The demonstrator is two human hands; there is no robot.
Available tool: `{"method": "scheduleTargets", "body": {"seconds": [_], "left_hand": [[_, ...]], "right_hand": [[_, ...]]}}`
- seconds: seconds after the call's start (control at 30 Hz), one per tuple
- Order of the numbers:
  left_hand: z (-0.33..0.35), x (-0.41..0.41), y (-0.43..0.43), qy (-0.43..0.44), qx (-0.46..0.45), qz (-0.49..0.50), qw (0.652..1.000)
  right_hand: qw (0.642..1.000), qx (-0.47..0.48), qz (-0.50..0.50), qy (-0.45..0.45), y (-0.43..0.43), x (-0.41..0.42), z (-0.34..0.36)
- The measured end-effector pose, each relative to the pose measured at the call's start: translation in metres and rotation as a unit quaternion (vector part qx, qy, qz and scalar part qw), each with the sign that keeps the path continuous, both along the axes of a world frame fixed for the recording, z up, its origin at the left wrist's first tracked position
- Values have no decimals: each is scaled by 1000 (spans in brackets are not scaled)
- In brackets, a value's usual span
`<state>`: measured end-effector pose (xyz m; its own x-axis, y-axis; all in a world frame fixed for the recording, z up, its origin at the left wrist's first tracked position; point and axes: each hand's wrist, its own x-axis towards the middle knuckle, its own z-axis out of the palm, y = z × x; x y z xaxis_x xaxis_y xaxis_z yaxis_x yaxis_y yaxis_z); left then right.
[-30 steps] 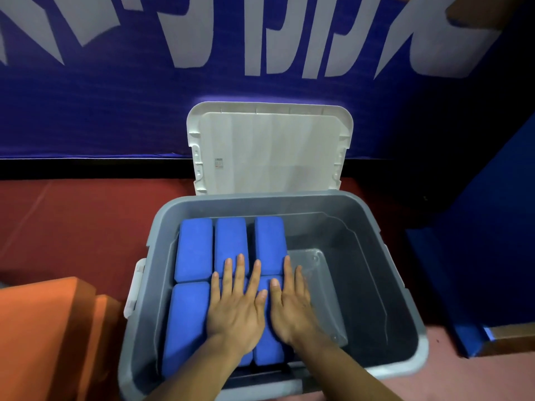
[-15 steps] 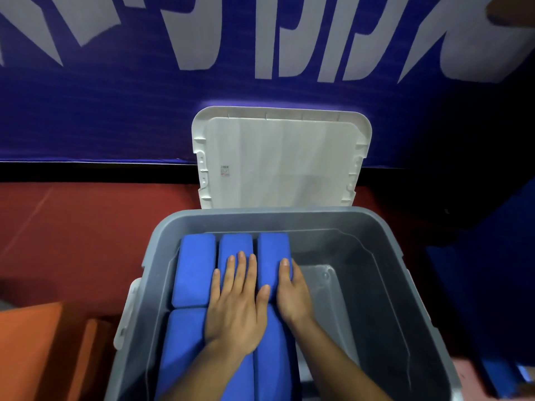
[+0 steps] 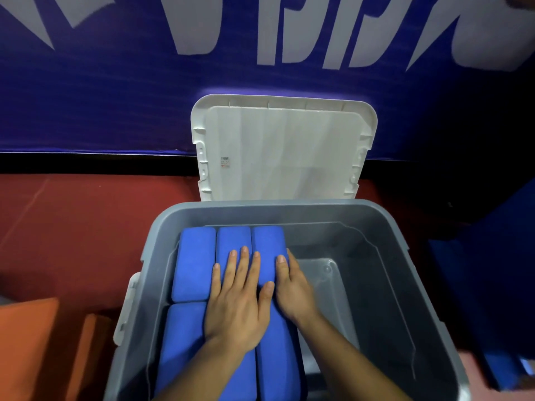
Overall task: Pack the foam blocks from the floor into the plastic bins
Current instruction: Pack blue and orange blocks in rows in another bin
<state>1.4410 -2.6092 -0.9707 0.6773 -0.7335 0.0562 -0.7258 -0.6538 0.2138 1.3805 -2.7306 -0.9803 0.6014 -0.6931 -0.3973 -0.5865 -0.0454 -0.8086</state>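
Observation:
A grey plastic bin (image 3: 289, 208) stands open on the floor below me. Several blue foam blocks (image 3: 194, 264) lie packed in two rows along its left half. My left hand (image 3: 237, 302) lies flat on the middle blocks, fingers straight and spread. My right hand (image 3: 292, 287) rests on the right edge of the rightmost blocks, with some fingers going down their side. The bin's right half shows its bare bottom.
The bin's white lid (image 3: 283, 149) leans upright against the blue wall banner (image 3: 115, 96) behind it. Orange foam pieces (image 3: 26, 342) sit on the red floor at the lower left. Blue padding (image 3: 498, 270) rises at the right.
Both hands slid forward over the blocks toward the far row. My right hand shifted from lying flat on top to the right edge of the stack. The view moved closer to the bin.

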Motion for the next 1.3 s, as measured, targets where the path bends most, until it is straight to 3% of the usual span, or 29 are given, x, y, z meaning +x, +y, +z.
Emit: {"method": "scheduleTargets", "body": {"seconds": [0.27, 0.37, 0.43, 0.6, 0.77, 0.93, 1.1, 1.3], "left_hand": [[22, 4, 5, 43, 25, 23, 998], [39, 13, 32, 33, 7, 31, 999], [50, 21, 56, 14, 9, 27, 999], [73, 43, 138, -27, 4, 81, 996], [88, 52, 242, -39, -20, 165, 985], [79, 46, 338, 0, 26, 277, 960], [85, 41, 358, 148, 30, 380, 912], [121, 46, 305, 52, 26, 353, 934]], "right_hand": [[993, 17, 72, 95, -7, 4, 21], [973, -152, 71, 160, 12, 4, 42], [959, -236, 87, 128, 35, 11, 56], [937, -286, 201, 7, 125, 42, 84], [928, -242, 272, -81, 220, 63, 99], [917, -148, 350, -121, 300, 68, 89], [962, -24, 254, -98, 350, 60, 68], [969, -1, 188, -159, 314, 56, 97]]}}
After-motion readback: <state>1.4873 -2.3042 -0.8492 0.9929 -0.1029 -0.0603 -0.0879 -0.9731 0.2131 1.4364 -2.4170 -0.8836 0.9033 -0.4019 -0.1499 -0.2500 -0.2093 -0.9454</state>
